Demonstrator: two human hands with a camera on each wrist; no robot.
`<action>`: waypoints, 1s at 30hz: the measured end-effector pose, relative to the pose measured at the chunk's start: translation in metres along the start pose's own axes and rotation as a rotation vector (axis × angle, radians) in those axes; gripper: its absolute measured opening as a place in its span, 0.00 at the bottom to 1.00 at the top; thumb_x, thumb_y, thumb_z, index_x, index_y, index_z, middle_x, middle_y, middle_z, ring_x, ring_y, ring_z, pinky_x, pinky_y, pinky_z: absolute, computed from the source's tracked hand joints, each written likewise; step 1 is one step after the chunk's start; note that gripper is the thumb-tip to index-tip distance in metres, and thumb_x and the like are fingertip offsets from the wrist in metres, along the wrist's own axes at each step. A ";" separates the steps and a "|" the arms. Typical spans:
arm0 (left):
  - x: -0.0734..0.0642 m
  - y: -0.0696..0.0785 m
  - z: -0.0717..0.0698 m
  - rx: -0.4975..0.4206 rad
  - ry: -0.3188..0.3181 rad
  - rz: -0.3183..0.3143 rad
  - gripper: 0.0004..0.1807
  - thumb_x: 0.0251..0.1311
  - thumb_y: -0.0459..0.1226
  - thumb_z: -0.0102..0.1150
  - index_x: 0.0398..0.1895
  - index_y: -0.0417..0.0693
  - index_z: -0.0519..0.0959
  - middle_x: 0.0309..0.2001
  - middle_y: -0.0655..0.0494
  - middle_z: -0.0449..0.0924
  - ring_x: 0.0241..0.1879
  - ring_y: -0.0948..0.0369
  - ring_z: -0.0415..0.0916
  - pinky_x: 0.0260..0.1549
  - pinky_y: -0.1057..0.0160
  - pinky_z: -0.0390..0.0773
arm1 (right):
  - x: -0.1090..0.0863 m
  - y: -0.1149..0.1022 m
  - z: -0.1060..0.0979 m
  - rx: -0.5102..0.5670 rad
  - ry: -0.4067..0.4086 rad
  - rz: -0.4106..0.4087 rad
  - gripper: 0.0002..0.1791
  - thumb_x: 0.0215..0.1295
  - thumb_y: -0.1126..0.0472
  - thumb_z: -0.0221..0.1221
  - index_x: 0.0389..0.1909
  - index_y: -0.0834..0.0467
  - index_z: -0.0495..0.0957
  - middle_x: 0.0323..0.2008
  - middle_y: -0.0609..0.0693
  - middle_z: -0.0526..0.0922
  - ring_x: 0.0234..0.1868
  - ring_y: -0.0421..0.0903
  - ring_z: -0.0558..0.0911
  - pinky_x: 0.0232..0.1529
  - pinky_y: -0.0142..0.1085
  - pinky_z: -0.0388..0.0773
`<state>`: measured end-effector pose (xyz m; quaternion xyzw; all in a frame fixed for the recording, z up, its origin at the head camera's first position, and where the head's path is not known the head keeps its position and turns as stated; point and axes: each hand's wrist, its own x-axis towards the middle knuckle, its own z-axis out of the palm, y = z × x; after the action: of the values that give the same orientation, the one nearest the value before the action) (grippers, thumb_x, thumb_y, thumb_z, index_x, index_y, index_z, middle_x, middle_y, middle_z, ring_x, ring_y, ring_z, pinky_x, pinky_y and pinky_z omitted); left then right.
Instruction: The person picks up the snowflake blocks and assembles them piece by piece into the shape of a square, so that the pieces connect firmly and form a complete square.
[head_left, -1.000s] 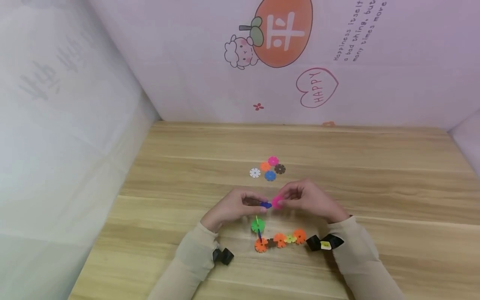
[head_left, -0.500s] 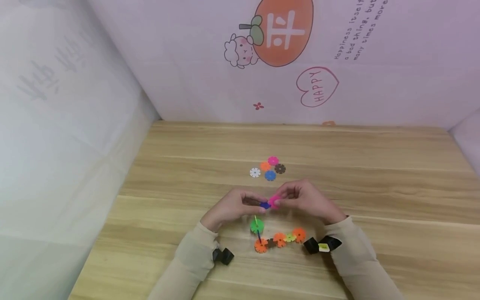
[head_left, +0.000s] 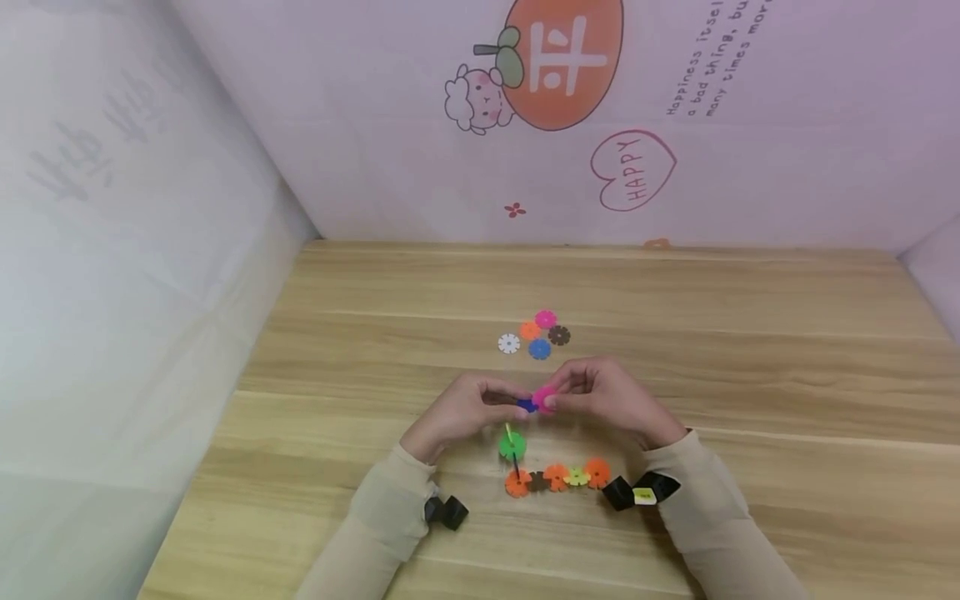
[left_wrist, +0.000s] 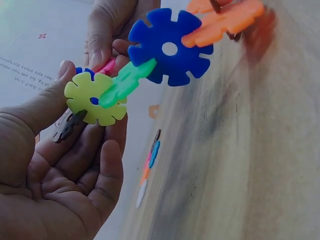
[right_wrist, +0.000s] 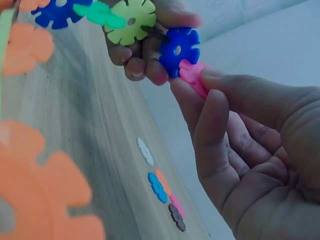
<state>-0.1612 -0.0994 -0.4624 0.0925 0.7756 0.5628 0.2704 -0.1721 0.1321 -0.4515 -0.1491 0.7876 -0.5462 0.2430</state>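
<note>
My left hand (head_left: 468,412) pinches a dark blue notched plastic disc (right_wrist: 177,42) between thumb and fingers. A pink notched disc (right_wrist: 191,74), pinched by the thumb and fingertip of my right hand (head_left: 615,400), meets the blue one's edge, seemingly in a slot. From the blue disc runs a bent chain of joined discs: a brown one (left_wrist: 67,127), a yellow one (left_wrist: 80,95), a green one (head_left: 512,447), another blue one (left_wrist: 150,47), then an orange one (head_left: 517,484). Further joined discs reach right to an orange end disc (head_left: 597,472) near my right wrist.
Beyond the hands, several loose discs lie flat on the wooden table: white (head_left: 509,343), blue (head_left: 539,349), orange (head_left: 530,331), pink (head_left: 546,320) and brown (head_left: 558,336). A printed white sheet (head_left: 405,150) stands along the table's back edge.
My right hand has moved slightly left, bringing the pink disc from beside the blue disc against its edge. The left hand has stayed nearly still, and the chain has shifted slightly.
</note>
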 end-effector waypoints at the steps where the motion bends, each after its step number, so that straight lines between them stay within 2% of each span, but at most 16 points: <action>1: 0.000 0.000 0.000 -0.002 0.004 -0.003 0.14 0.49 0.41 0.69 0.41 0.57 0.83 0.42 0.63 0.83 0.44 0.63 0.77 0.48 0.60 0.75 | 0.000 0.000 0.001 0.009 0.006 0.004 0.12 0.52 0.54 0.67 0.36 0.54 0.82 0.34 0.49 0.86 0.38 0.50 0.84 0.42 0.42 0.79; 9: 0.002 -0.002 0.001 -0.009 0.016 -0.007 0.15 0.49 0.40 0.69 0.42 0.52 0.83 0.39 0.58 0.85 0.39 0.62 0.81 0.41 0.62 0.78 | 0.001 -0.004 0.010 0.080 0.037 0.017 0.12 0.52 0.57 0.68 0.35 0.58 0.81 0.34 0.52 0.86 0.39 0.54 0.84 0.43 0.40 0.80; 12: 0.003 -0.003 0.001 0.005 0.015 -0.005 0.15 0.49 0.41 0.69 0.43 0.52 0.83 0.40 0.59 0.85 0.39 0.62 0.80 0.42 0.62 0.78 | 0.001 -0.003 0.010 0.085 0.041 0.029 0.12 0.53 0.57 0.67 0.36 0.58 0.80 0.34 0.53 0.86 0.38 0.54 0.84 0.42 0.40 0.80; 16: 0.003 -0.004 0.000 0.008 -0.023 0.003 0.17 0.49 0.42 0.69 0.44 0.54 0.82 0.41 0.60 0.84 0.41 0.63 0.80 0.45 0.62 0.78 | 0.001 0.000 0.009 0.098 0.023 0.041 0.13 0.53 0.57 0.67 0.37 0.58 0.80 0.35 0.55 0.86 0.39 0.54 0.84 0.43 0.41 0.80; 24: 0.001 0.000 -0.002 0.074 -0.120 0.086 0.19 0.52 0.45 0.66 0.48 0.53 0.79 0.46 0.60 0.82 0.47 0.64 0.78 0.51 0.62 0.75 | 0.003 0.000 0.007 -0.027 0.011 -0.014 0.09 0.55 0.55 0.66 0.36 0.51 0.82 0.36 0.47 0.85 0.40 0.46 0.82 0.44 0.40 0.78; 30: 0.002 -0.001 -0.002 0.116 -0.090 0.162 0.13 0.60 0.47 0.59 0.44 0.52 0.81 0.43 0.60 0.82 0.44 0.65 0.78 0.48 0.63 0.76 | 0.001 -0.002 0.007 -0.008 0.016 -0.044 0.09 0.55 0.57 0.66 0.38 0.52 0.83 0.38 0.48 0.85 0.40 0.45 0.83 0.45 0.37 0.78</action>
<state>-0.1634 -0.1006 -0.4630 0.1954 0.7840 0.5322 0.2528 -0.1690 0.1250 -0.4521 -0.1629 0.7883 -0.5493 0.2242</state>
